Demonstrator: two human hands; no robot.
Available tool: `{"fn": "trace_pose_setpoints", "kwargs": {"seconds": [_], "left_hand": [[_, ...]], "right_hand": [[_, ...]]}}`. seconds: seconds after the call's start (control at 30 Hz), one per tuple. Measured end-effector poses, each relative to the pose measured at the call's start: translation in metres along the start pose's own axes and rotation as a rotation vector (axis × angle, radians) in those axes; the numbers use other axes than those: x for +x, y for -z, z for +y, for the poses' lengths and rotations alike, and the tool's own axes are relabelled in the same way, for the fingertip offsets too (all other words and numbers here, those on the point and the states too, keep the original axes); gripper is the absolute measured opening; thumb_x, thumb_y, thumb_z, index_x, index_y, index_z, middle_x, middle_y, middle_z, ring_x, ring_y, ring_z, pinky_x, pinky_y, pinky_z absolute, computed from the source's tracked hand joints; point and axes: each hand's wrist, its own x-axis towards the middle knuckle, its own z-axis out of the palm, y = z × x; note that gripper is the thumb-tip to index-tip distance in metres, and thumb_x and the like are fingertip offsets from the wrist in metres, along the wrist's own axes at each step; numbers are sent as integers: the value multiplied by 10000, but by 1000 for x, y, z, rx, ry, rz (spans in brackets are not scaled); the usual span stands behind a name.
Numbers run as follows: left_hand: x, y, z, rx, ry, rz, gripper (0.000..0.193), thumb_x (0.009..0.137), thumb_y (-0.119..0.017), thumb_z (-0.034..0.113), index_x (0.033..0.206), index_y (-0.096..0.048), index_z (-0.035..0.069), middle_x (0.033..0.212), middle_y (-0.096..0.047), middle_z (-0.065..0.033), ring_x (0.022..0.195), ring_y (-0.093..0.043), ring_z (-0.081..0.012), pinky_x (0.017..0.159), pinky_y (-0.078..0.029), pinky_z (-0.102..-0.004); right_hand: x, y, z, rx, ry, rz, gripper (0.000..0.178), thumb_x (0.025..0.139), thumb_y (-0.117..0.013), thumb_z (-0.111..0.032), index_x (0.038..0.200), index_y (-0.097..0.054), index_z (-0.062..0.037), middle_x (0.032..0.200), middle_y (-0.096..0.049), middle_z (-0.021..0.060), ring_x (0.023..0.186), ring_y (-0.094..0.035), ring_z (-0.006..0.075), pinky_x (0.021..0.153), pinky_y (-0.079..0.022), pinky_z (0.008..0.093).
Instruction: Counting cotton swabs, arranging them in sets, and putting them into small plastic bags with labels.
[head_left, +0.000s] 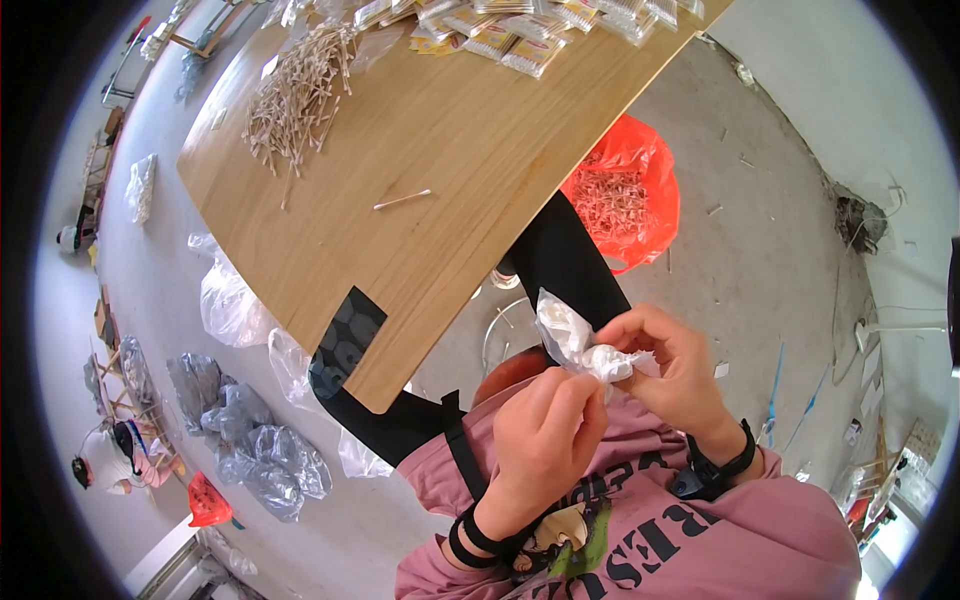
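1. The crumpled white bundle [567, 335], apparently wrapped in thin film, sits just right of the frame's centre.
2. The right hand [682, 368], right of centre, pinches the bundle's right end between thumb and fingers.
3. The left hand [545, 438], lower centre, has its fingers curled together at the bundle's lower edge; whether they grip it, I cannot tell.
4. On the worktop [335, 235], a heap of cotton swabs [295, 100] lies upper left, packets [532, 55] top centre.

Crumpled white bundle [566, 334] at four o'clock; round, bright-red plastic bag [656, 228] at two; light-brown, grained wooden tabletop [340, 225] at eleven; pink, black-lettered fabric shirt [765, 535] at five.
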Motion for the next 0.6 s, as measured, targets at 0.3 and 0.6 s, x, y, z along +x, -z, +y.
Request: {"fn": "trace_pose_setpoints", "kwargs": {"seconds": [0.3,0.6], "left_hand": [[-15,-5,5,-462,339,-91,23,876,-591,-38,888,-580,-21,742,-540,-57,624,-517,-113,586,-403,-242],[-11,-1,-2,-240,258,-34,119,792,-644,-54,864,-573,9,750,-546,-108,648,-547,-250,593,-438,-324]], "right_hand": [[-6,-18,10,-109,160,164,211,748,-722,-9,912,-594,-38,852,-594,29,761,-563,106,689,-467,269],[10,-15,7,348,-135,-89,209,804,-695,10,892,-514,-43,846,-528,-16,794,-530,46,710,-476,226]]}}
